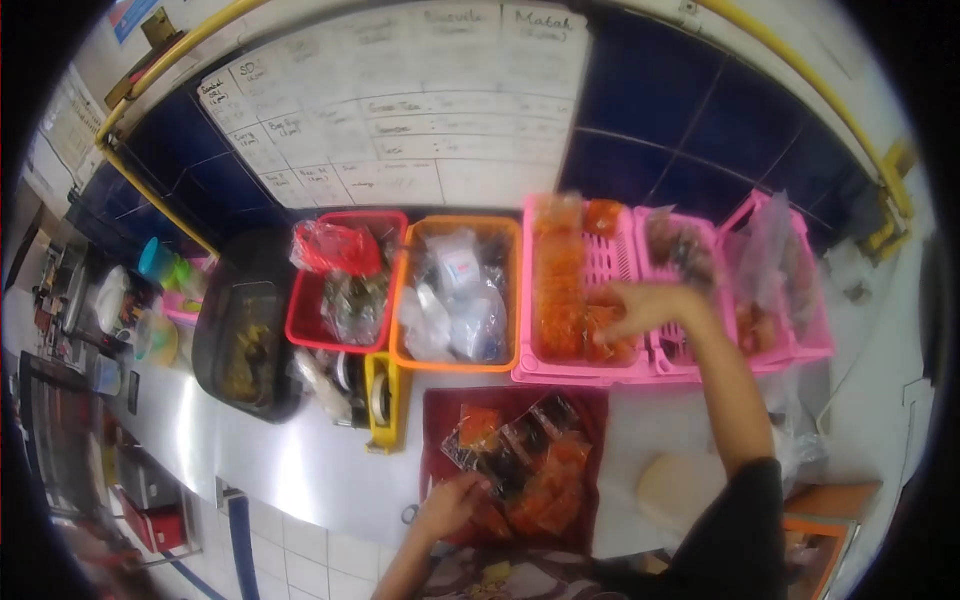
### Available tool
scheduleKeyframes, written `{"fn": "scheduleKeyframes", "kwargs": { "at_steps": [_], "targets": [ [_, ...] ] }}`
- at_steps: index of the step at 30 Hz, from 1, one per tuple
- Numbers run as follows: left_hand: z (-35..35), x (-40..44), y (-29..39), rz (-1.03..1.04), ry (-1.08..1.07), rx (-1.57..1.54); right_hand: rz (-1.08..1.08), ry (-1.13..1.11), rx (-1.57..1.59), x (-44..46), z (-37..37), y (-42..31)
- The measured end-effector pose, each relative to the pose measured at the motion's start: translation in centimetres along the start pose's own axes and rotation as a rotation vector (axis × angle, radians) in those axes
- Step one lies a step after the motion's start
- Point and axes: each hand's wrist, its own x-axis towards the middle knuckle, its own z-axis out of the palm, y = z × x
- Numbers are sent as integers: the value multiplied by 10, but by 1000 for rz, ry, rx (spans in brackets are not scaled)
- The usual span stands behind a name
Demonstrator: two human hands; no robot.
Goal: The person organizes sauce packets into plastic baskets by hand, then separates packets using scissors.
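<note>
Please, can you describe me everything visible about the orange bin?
The orange bin is an open rectangular tub with rounded corners, seemingly plastic. It stands upright on the metal counter, close between the red bin and the pink basket. Inside lie clear plastic bags and a white packet with a printed label. Neither the left hand nor the right hand touches it.

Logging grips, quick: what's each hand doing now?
Left hand: fingers curled at the packets; grip cannot be told.
Right hand: fingers partly spread at the orange packets; whether it holds one cannot be told.
</note>
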Motion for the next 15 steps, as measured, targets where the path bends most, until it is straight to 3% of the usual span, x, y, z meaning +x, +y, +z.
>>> {"fn": "scheduleKeyframes", "kwargs": {
  "at_steps": [6,9,11,15],
  "targets": [
    [3,-8,0,35,-3,-26,160,-78,-297,-10,15,-39],
    [0,-18,3,118,53,-72,97,-92,-253,-7,8,-16],
    [1,-25,-6,106,54,-51,-182,-123,-69,7,9,10],
    [6,-32,-25,131,44,20,-120,-345,-71,4,4,-3]
  ]
}}
